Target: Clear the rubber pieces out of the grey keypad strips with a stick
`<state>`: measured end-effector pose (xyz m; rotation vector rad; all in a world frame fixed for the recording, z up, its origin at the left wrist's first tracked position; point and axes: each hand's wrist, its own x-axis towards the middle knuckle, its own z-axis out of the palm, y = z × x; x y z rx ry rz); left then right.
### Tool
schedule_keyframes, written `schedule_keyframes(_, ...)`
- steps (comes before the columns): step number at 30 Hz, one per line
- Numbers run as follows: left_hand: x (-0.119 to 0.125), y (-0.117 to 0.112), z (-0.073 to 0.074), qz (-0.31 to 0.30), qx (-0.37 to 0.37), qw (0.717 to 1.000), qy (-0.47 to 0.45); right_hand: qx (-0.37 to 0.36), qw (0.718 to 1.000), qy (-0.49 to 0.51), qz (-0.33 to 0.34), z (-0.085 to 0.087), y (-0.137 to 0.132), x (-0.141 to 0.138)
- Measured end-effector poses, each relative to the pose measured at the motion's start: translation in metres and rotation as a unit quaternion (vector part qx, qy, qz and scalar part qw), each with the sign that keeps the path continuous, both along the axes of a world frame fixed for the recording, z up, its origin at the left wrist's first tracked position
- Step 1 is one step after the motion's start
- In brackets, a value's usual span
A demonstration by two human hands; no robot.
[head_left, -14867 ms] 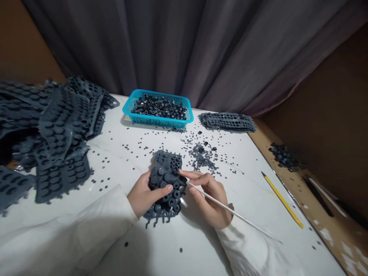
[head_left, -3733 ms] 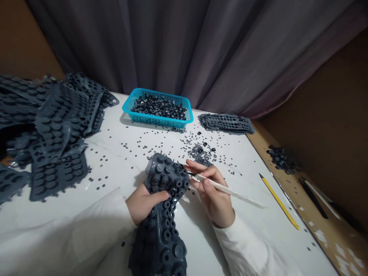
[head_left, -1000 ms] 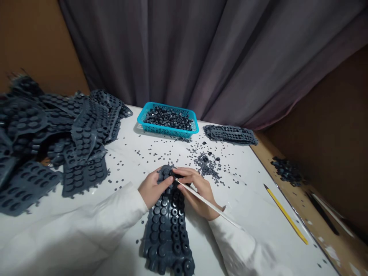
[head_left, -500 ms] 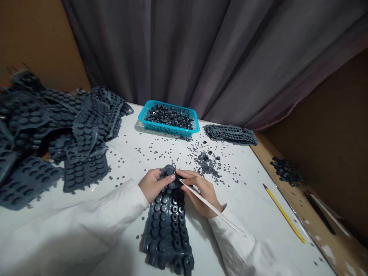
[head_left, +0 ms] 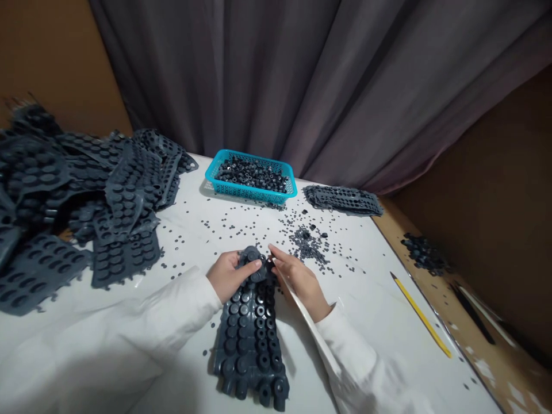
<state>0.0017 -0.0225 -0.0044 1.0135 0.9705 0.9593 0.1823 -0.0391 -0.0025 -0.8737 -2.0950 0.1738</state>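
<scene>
Head view: studded rubber sheet [head_left: 251,339] pinched at its far end.
Left hand [head_left: 230,276] closed on the tip, thumb on top; right hand [head_left: 298,282] touching it, gripping a thin white stick [head_left: 308,323]. Long axis running from the fingers back between both sleeves, equally near each hand.

Small workshop bench: white desk [head_left: 379,305] heaped with moulded rubber sheets [head_left: 64,190], blue basket [head_left: 250,175] of punched-out rings, curtain [head_left: 302,75] behind.
</scene>
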Motion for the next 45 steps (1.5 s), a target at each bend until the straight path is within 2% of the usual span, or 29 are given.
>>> schedule_keyframes(4,0.0,0.001,-0.001,-0.001,-0.005,1.0,-0.016,-0.026,0.993,0.069,-0.092,0.005,-0.003,0.0)
schedule_keyframes(6,-0.001,0.002,-0.001,-0.001,-0.008,1.0,-0.024,-0.026,0.991,0.077,-0.109,0.011,-0.006,-0.001)
schedule_keyframes(11,-0.003,0.001,-0.003,-0.007,-0.006,0.999,-0.049,-0.009,0.994,0.087,-0.059,0.019,-0.014,-0.005)
schedule_keyframes(18,-0.003,0.002,-0.007,0.017,0.012,1.0,-0.018,-0.035,0.996,0.084,0.008,0.017,-0.014,-0.007)
schedule_keyframes(23,-0.001,0.005,-0.009,0.045,0.057,0.997,-0.026,-0.06,0.994,0.08,0.045,0.015,-0.01,-0.008)
schedule_keyframes(29,0.0,0.001,-0.006,0.03,0.074,0.995,-0.056,-0.098,0.989,0.095,0.053,0.01,-0.007,-0.007)
schedule_keyframes(35,-0.005,-0.003,0.0,-0.029,0.078,0.995,-0.062,-0.123,0.987,0.101,0.019,0.016,-0.009,-0.004)
schedule_keyframes(45,-0.004,-0.003,-0.003,0.01,0.112,0.993,0.039,-0.109,0.99,0.077,0.048,0.008,-0.008,-0.001)
